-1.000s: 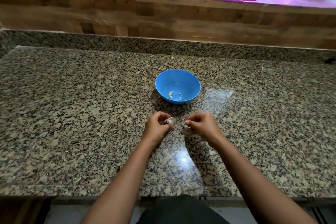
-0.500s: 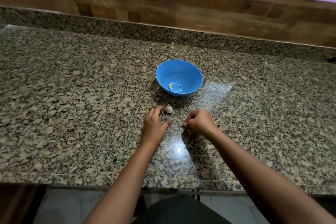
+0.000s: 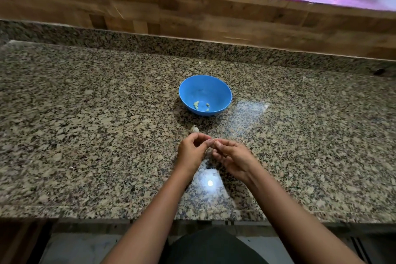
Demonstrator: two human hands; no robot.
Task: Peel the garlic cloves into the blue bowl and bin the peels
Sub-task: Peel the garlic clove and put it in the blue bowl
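The blue bowl stands mid-counter with three peeled garlic cloves lying in its bottom. A pale garlic piece lies on the granite just in front of the bowl, beyond my fingers. My left hand and my right hand meet fingertip to fingertip a little above the counter. Both pinch a small garlic clove that the fingers almost wholly hide. No bin is in view.
The speckled granite counter runs wide to both sides, with a raised granite lip and a wooden wall behind it. Its front edge is near my body. A tiny pale fleck lies at the left.
My left hand set the garlic piece down in front of the bowl, then drew back. Both hands rose off the counter and came together at the fingertips.
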